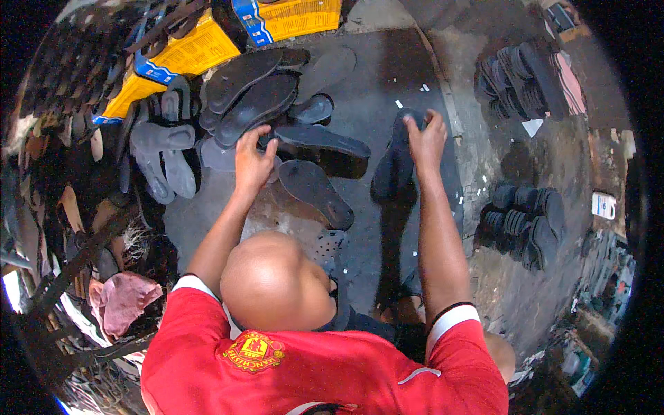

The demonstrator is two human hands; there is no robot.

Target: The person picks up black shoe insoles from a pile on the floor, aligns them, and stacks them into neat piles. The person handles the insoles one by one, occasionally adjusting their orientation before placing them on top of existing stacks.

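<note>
Right hand (426,140), half open, thumb at the dark shoe sole (393,164) right of centre; left hand (253,160) part-curled at centre left. Grips unclear; grasp edges evenly.

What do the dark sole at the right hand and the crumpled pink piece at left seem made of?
Dark sole at the right hand: foam or rubber, I can't tell which; matte, dull surface. Crumpled pink piece: probably fabric, unglossy, given its soft folds.

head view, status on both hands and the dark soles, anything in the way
Left hand at left end of thick sole, contact unclear. Right hand at far end of lone dark sole, grip unclear. Other soles crowd left hand.
</note>
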